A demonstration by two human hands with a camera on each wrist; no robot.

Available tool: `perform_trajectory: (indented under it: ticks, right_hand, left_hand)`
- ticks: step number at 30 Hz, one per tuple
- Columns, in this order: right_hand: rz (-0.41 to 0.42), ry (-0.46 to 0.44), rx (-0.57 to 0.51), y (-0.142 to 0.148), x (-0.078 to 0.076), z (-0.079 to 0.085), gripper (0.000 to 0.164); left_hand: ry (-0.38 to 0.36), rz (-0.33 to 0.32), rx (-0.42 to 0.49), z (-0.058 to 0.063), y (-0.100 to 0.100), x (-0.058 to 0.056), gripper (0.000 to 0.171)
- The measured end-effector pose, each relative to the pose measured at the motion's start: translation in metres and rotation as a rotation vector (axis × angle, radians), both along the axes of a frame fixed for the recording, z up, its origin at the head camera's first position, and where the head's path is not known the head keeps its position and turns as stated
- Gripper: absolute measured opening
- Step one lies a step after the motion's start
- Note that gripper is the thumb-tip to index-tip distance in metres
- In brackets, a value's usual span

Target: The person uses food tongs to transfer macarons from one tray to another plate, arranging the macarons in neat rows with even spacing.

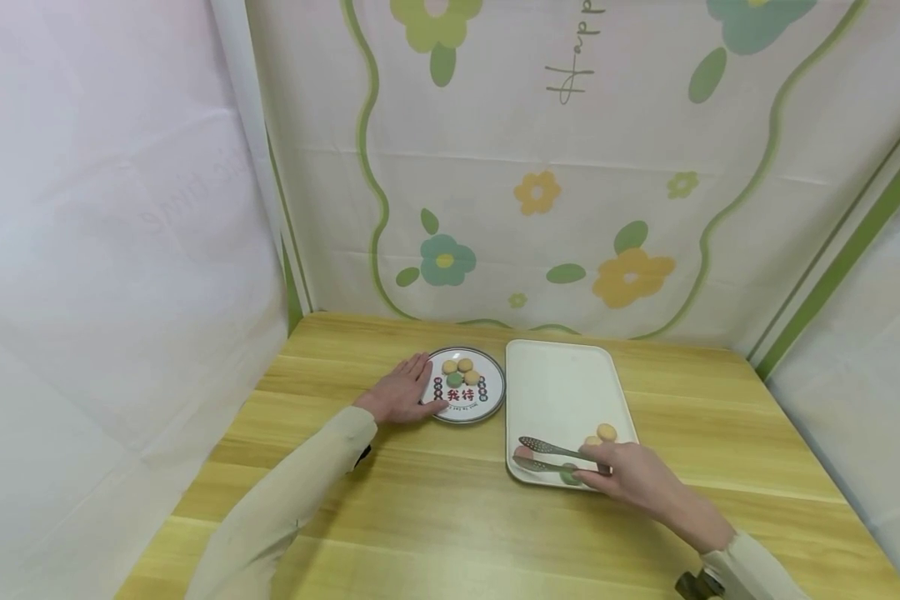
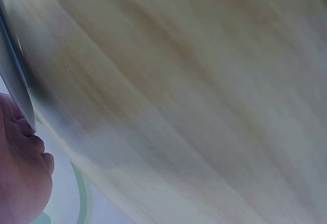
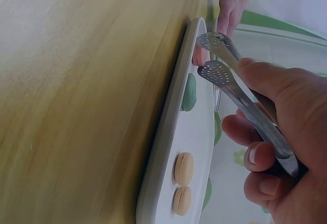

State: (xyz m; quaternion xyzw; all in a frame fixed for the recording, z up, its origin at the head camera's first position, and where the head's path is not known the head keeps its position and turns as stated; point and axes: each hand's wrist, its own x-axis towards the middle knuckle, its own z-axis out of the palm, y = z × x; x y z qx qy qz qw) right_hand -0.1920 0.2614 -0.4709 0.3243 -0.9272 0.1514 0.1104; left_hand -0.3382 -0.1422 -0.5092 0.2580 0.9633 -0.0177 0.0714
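Note:
My right hand point(image 1: 637, 477) holds metal tongs point(image 3: 245, 106) with perforated tips. The tongs are spread, their tips beside a pink macaron point(image 3: 200, 55) at the tray's near left corner; whether they touch it I cannot tell. On the white tray point(image 1: 562, 383) also lie a green macaron point(image 3: 189, 92) and two cream-coloured macarons point(image 3: 184, 169). My left hand point(image 1: 401, 392) rests with extended fingers at the left rim of a round plate point(image 1: 491, 400). That plate carries a green macaron point(image 1: 455, 380) and three yellowish macarons point(image 1: 465, 365).
The plate and tray stand side by side on a wooden table point(image 1: 420, 517). A flower-printed cloth point(image 1: 487, 208) hangs behind the table, and pale cloth walls point(image 1: 105, 292) close in the sides. Red characters are printed on the plate.

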Motion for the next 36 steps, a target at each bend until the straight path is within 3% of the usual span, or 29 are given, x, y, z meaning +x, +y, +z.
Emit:
perform_trajectory:
  ticks: [36]
  right_hand:
    - [0.015, -0.001, 0.014, -0.0029, -0.0032, -0.0012, 0.017]
  left_hand:
    - [-0.016, 0.005, -0.005, 0.0027, 0.0001, 0.0003, 0.101]
